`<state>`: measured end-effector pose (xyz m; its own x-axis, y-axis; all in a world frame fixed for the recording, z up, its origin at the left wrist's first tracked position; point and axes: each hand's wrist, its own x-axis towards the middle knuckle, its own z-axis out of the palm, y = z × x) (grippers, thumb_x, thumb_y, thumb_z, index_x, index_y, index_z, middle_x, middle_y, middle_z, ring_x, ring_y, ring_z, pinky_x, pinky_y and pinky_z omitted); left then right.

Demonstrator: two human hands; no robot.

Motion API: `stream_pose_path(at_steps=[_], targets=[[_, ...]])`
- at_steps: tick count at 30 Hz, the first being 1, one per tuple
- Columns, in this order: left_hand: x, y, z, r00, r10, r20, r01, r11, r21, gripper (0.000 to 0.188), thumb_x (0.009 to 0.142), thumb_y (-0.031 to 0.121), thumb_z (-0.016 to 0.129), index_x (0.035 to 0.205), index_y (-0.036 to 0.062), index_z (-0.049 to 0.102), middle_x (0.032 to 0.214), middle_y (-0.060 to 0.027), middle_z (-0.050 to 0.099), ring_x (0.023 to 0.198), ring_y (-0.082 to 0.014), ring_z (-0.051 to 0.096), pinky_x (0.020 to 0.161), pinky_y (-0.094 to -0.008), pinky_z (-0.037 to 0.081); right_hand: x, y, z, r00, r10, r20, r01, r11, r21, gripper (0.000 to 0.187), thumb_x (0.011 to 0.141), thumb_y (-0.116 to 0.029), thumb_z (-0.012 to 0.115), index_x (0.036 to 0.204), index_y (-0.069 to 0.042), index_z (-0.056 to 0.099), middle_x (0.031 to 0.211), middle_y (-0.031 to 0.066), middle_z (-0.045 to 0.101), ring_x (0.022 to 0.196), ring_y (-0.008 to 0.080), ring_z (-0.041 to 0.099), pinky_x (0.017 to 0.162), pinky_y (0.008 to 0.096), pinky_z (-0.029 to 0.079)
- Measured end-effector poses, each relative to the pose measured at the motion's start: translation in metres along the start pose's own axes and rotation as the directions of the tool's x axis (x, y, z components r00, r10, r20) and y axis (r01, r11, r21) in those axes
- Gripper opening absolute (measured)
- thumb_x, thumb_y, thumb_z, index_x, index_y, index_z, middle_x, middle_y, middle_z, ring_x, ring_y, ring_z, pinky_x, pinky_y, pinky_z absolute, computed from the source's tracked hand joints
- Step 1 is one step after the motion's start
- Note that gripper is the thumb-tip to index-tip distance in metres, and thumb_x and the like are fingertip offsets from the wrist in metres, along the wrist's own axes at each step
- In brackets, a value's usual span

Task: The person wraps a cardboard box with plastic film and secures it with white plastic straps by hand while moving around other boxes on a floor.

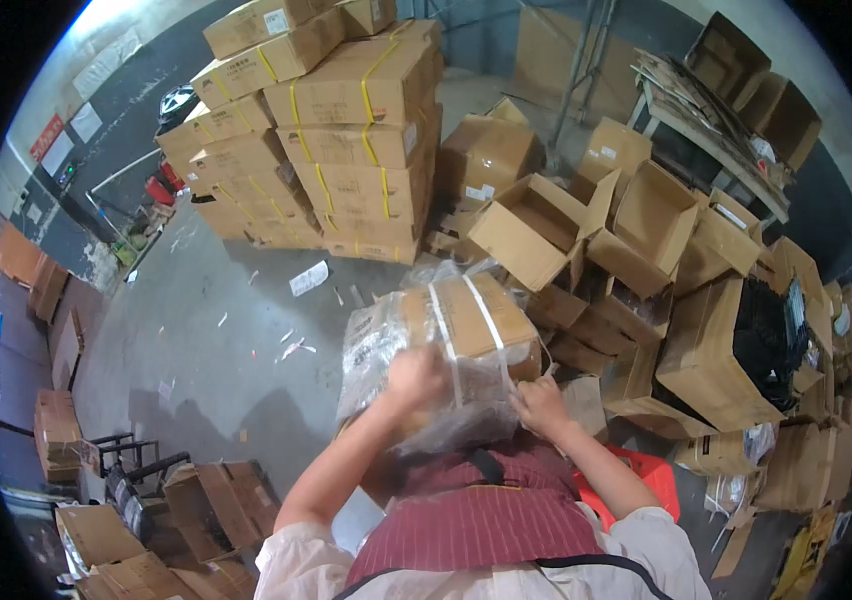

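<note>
In front of me stands a cardboard box [502,314], partly covered in clear plastic wrap [371,350]. Two white straps [486,310] run across its top. My left hand [419,378] is over the wrapped left part of the box; it is blurred and its fingers cannot be made out. At the box's near right corner, my right hand [541,405] is closed on the thin white strap, which rises from its fingers along the box's side. Loose plastic hangs from the box's near side, between my hands.
A tall stack of cartons with yellow straps [351,190] stands ahead. Opened empty cartons [531,230] pile up on the right, below a wooden table [716,150]. A red plastic object [646,470] is by my right arm. Paper scraps [309,279] litter the floor. More cartons [221,510] lie at lower left.
</note>
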<state>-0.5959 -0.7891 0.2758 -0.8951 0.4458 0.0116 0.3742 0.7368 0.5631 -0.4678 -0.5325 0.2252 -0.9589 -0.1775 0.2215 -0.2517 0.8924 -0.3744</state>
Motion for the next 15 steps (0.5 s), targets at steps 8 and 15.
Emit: stream_pose_path(at_steps=[8,15], targets=[[0.108,0.040,0.049,0.865,-0.310,0.395,0.325,0.945,0.029,0.054,0.078,0.044,0.062,0.107,-0.0012,0.066,0.127,-0.0271,0.053,0.118,-0.0423,0.048,0.095,-0.0486,0.043,0.028,-0.016,-0.013,0.996,-0.088,-0.020,0.090,0.961,0.262,0.022,0.063,-0.021,0.069,0.068,-0.002,0.059,0.068,0.0178,0.059,0.071,0.0370,0.058,0.067,0.0466,0.045],[0.117,0.016,0.095,0.920,-0.135,0.367,0.139,0.990,0.015,0.052,0.080,0.040,0.059,0.101,-0.0065,0.067,0.107,-0.0309,0.062,0.095,-0.0415,0.063,0.085,-0.0439,0.050,0.005,0.011,-0.020,0.934,0.327,0.142,-0.352,0.786,0.508,0.018,0.064,-0.015,0.062,0.069,0.000,0.054,0.064,0.0191,0.052,0.060,0.0344,0.052,0.056,0.0405,0.041]])
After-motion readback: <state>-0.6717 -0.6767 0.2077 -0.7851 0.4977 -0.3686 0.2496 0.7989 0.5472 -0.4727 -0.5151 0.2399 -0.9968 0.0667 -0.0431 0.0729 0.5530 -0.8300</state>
